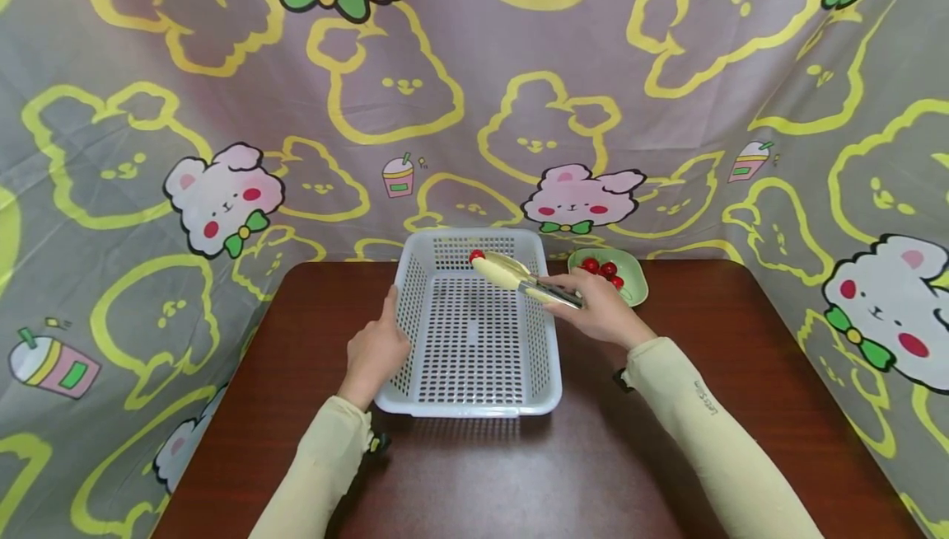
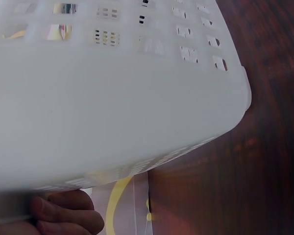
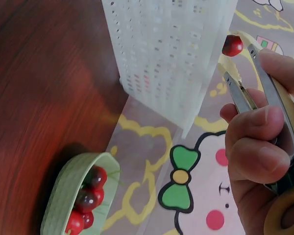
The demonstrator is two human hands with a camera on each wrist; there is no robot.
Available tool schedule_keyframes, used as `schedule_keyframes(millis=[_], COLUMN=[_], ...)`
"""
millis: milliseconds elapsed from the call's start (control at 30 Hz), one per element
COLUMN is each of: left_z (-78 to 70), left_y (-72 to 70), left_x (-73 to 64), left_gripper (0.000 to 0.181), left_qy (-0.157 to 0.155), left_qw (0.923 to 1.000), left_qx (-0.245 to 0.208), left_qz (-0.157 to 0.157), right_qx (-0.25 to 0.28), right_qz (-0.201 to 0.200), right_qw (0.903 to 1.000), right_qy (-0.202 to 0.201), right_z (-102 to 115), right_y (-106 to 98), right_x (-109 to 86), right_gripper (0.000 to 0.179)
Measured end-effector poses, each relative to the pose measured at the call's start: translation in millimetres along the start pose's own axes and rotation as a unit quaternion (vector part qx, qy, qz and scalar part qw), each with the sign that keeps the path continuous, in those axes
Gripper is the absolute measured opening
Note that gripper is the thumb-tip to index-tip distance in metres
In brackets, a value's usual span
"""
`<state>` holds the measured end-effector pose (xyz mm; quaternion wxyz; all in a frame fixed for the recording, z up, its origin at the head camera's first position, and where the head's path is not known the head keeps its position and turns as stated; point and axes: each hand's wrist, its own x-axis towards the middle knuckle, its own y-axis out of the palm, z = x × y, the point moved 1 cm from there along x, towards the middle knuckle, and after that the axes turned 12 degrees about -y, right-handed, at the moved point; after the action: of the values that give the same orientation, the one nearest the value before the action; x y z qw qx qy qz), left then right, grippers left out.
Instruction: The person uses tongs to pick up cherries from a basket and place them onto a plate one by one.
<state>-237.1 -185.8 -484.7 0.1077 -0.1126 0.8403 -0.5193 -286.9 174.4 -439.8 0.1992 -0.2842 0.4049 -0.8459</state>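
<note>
In the head view my right hand grips a pair of tongs with metal arms and pale yellow tips. A red cherry is pinched at the tips, above the far part of a white perforated plastic basket. The right wrist view shows the same cherry near the basket's rim. My left hand holds the basket's left rim; in the left wrist view its curled fingers show beside the basket wall, with the thumb blurred. The basket stands upright and holds nothing visible.
A light green dish with several dark red cherries stands right of the basket, near the table's back edge. The brown wooden table lies under everything. A patterned cloth hangs behind and at both sides.
</note>
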Motion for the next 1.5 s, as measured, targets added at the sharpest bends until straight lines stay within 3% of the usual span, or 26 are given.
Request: schedule_keyframes(millis=[233,733,1200,1500], left_z=[0.5,1.6,3.0,2.3], left_y=[1.1,2.7,3.2,3.8], left_x=[1.0,1.3,1.1,1.4], left_gripper=[0.08,0.079,0.079,0.079], left_qy=[0.0,-0.001,0.006,0.004], left_qw=[1.0,1.0,1.0,1.0], left_qx=[0.003,0.004,-0.001,0.003], left_qz=[0.001,0.0,-0.005,-0.003], right_qx=[-0.01,-0.015,-0.02,-0.051], right_qz=[-0.008,0.0,-0.023,-0.045], right_qw=[0.9999,0.9993,0.9979,0.9963], right_qy=[-0.003,0.033,0.056,0.053], right_z=[-8.6,-18.2,-25.9,-36.6], right_y=[-10.1,-24.3,-42.5,-52.4], right_x=[-10.8,-28.1,-46.7,-60.3], right_gripper=[0.048,0.049,0.05,0.047])
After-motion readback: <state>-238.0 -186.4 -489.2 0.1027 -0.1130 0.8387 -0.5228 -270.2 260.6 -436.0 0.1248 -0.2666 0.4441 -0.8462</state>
